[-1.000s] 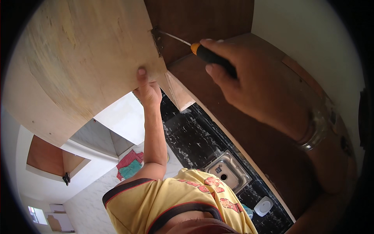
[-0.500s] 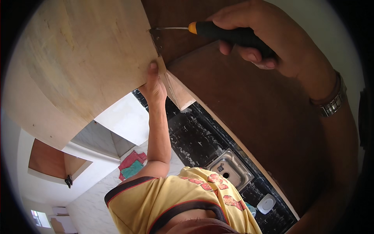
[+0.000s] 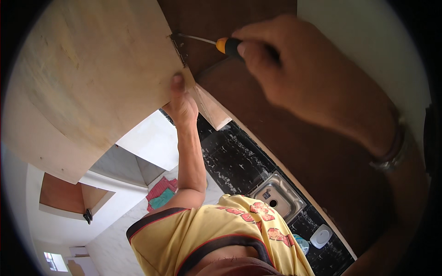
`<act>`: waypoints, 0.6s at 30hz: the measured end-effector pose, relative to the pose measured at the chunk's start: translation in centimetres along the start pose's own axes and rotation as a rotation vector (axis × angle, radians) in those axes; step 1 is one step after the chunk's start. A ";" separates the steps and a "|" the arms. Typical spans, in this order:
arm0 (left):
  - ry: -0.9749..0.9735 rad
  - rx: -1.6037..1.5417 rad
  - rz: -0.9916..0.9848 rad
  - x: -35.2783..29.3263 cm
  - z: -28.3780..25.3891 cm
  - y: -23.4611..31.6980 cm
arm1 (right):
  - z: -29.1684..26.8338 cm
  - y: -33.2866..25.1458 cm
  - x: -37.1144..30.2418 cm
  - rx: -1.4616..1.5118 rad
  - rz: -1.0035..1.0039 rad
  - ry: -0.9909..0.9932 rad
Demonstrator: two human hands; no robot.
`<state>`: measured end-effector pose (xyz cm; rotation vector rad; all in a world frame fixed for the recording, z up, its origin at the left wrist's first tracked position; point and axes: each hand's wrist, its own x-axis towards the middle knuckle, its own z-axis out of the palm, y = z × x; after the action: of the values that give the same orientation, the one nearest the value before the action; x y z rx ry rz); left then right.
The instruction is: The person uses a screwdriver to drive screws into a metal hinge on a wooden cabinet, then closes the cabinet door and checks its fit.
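Observation:
My right hand (image 3: 299, 73) grips a screwdriver (image 3: 222, 45) by its black and yellow handle, the back of the hand facing me. The thin shaft points left, its tip at the upper end of a narrow metal hinge (image 3: 179, 49). That hinge runs along the edge of a pale plywood door panel (image 3: 96, 78), beside a dark brown wooden surface (image 3: 235, 18). Below the hinge, my left hand (image 3: 184, 103) holds the panel's lower corner, thumb against its face and the other fingers hidden behind. Whether a screw sits under the tip is too small to tell.
Beneath me lies a black marbled countertop (image 3: 230, 158) with a steel sink (image 3: 287, 193) and a white dish (image 3: 321, 236). Red and teal cloths (image 3: 161, 198) lie at the lower left. White cabinets with an open brown compartment (image 3: 62, 195) stand at the left.
My right hand has rolled over on the screwdriver handle, so its back now shows instead of the curled fingers. The tip stays at the hinge, and my left hand keeps its hold.

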<state>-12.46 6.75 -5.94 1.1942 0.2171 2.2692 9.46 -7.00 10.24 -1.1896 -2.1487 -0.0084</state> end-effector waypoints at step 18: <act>-0.014 -0.031 -0.008 0.3 -0.6 -0.9 | 0.1 -0.8 -0.5 -0.469 -0.157 -0.087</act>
<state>-12.72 7.71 -6.41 1.1907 0.1804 2.2484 8.93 -7.81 10.11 -1.2857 -2.3886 -0.5658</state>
